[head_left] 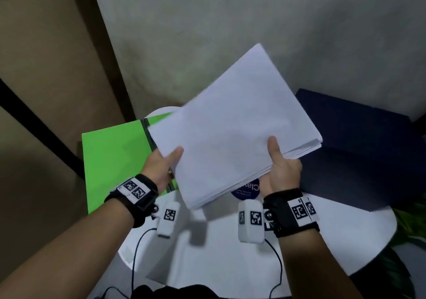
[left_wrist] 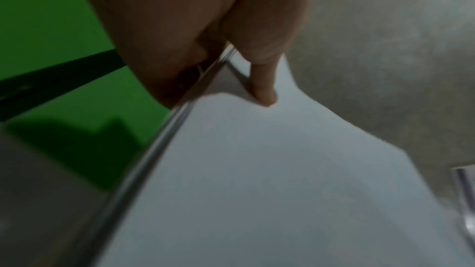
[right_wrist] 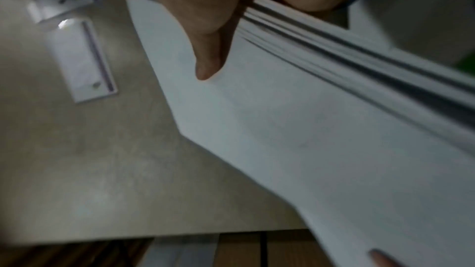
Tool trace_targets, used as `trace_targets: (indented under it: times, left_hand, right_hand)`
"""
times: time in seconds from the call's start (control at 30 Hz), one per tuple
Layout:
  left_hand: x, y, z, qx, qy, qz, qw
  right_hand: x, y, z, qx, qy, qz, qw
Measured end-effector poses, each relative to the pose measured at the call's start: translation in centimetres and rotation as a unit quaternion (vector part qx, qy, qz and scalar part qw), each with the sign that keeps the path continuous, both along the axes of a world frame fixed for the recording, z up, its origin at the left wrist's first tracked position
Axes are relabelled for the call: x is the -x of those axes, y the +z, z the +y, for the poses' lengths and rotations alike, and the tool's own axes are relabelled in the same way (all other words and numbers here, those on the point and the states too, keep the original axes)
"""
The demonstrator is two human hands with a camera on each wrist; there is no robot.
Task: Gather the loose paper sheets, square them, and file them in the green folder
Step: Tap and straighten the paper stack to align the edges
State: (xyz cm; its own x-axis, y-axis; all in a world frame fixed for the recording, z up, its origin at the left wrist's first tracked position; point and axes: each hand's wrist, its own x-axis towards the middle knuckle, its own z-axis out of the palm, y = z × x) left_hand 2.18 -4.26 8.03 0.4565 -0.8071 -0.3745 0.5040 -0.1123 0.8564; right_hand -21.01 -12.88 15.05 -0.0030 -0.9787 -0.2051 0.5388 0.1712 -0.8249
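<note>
A stack of white paper sheets is held up above the table, tilted away from me. My left hand grips its left edge, thumb on top. My right hand grips the near right edge, thumb on top too. The sheet edges fan slightly at the right side. In the left wrist view the thumb presses on the paper stack. The right wrist view shows the thumb on the top sheet, with layered edges beside it. The green folder lies flat on the left, partly under the stack.
A round white table holds the folder and a dark navy folder or box at the right. A round purple sticker shows under the stack. Green plant leaves lie at the right edge. Cables hang near the front.
</note>
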Motion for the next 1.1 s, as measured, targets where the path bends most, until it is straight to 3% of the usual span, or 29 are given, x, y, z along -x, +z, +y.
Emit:
trace_targets:
  times: [0.07,0.1,0.2,0.33,0.43,0.57,0.67,0.8,0.87,1.0,1.1]
  left_hand:
    - [0.5,-1.8,0.2,-0.149,-0.008,-0.082,0.985]
    - [0.7,-2.2,0.1,-0.181,-0.020,-0.145,0.973]
    - [1.3,0.0,-1.6,-0.064,-0.055,-0.233,0.969]
    - [1.3,3.3,-4.5,0.082,-0.132,-0.200,0.967]
    - [1.3,3.1,-4.9,0.129,-0.187,-0.135,0.964]
    - [1.4,3.5,-4.6,0.125,-0.100,-0.122,0.980]
    - [2.1,5.6,-5.0,0.128,-0.010,-0.198,0.972]
    - [3.7,7.1,-4.2,0.158,0.065,-0.326,0.930]
    - [4.0,6.3,-3.1,0.156,0.048,-0.350,0.922]
    - [3.9,3.0,-1.8,0.144,-0.070,-0.235,0.959]
    - [4.1,2.7,-1.8,0.139,-0.062,-0.248,0.957]
  right_hand:
    - [0.3,0.9,0.5,0.053,0.016,0.075,0.996]
    - [0.6,1.2,0.8,0.081,0.029,0.123,0.989]
    - [1.7,1.8,1.3,0.162,0.093,0.257,0.948]
    - [3.6,2.9,0.9,0.186,0.157,0.330,0.912]
    - [4.2,3.2,0.3,0.192,0.161,0.317,0.915]
    - [4.6,2.4,-0.7,0.185,0.107,0.317,0.924]
    - [4.5,2.1,-1.2,0.179,0.064,0.334,0.923]
    - [4.4,1.7,-0.7,0.202,0.031,0.339,0.918]
    - [4.4,0.8,0.2,0.186,0.031,0.333,0.924]
    - [4.3,-1.4,1.6,0.149,0.052,0.309,0.938]
    - [4.1,-1.4,1.6,0.136,0.041,0.274,0.951]
